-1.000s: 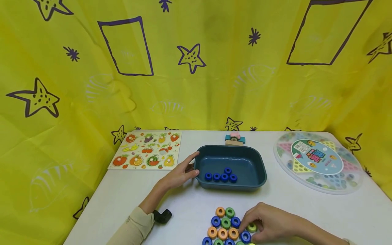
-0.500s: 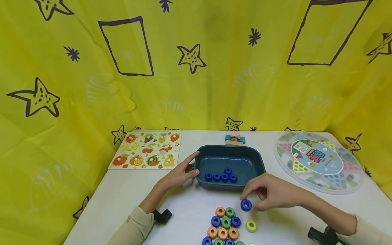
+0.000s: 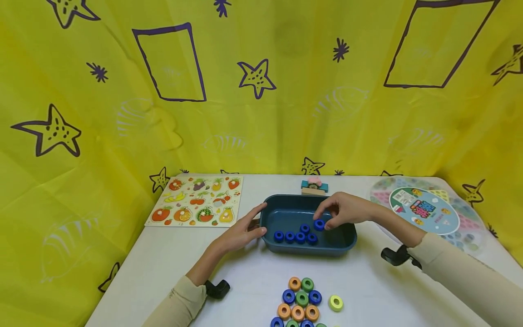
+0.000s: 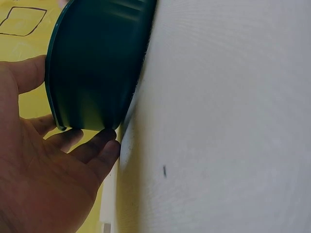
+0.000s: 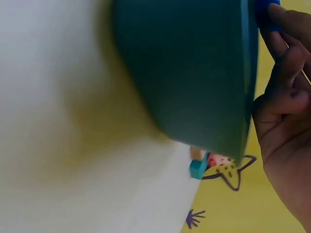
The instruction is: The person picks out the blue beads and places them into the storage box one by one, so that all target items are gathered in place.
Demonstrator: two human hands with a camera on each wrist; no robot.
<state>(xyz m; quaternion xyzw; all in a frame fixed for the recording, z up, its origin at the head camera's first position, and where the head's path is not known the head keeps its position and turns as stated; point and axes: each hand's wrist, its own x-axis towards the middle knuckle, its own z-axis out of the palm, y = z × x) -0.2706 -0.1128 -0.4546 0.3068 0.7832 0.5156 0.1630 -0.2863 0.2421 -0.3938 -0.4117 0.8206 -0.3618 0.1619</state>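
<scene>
In the head view, my right hand (image 3: 347, 210) pinches a blue ring bead (image 3: 319, 225) between thumb and fingers, inside the right part of a dark teal plastic tub (image 3: 282, 202). Several other blue beads (image 3: 300, 238) lie on the tub's floor to the left. My left hand (image 3: 241, 231) grips the tub's left end; the left wrist view shows its thumb on the rim and its fingers against the outer wall. In the right wrist view, the held bead (image 5: 267, 14) shows partly past the rim.
Orange, green and blue beads (image 3: 298, 312) lie in rows on the white table (image 3: 237, 290), with a yellow-green bead (image 3: 336, 303) apart at right. A fruit puzzle board (image 3: 196, 200) lies back left, a small block toy (image 3: 314, 186) behind the tub, a round clear-lidded game (image 3: 425, 211) at right.
My right hand lifted the blue bead from the table rows and carried it forward over the rim into the tub. The left hand stays at the tub's left end.
</scene>
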